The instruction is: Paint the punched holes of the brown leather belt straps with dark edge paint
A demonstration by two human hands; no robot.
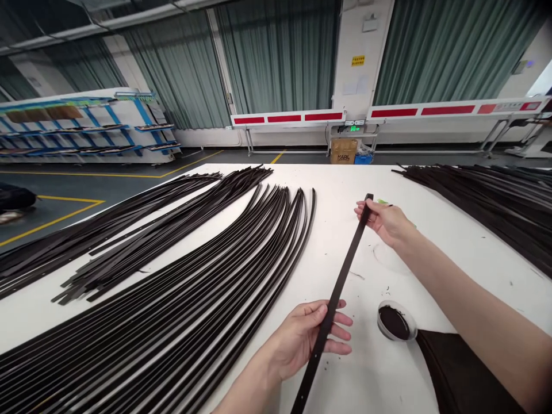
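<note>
Three piles of black strips at left, outermost along the edge of the white table. Left hand pinches one black strap under the thumb, other fingers spread; right hand grips its far end, short of the far edge. Strap slants above tabletop, moving room both sides. Then one bowl, one dark cloth just beside it, one right-hand pile. Four piles total.
</note>
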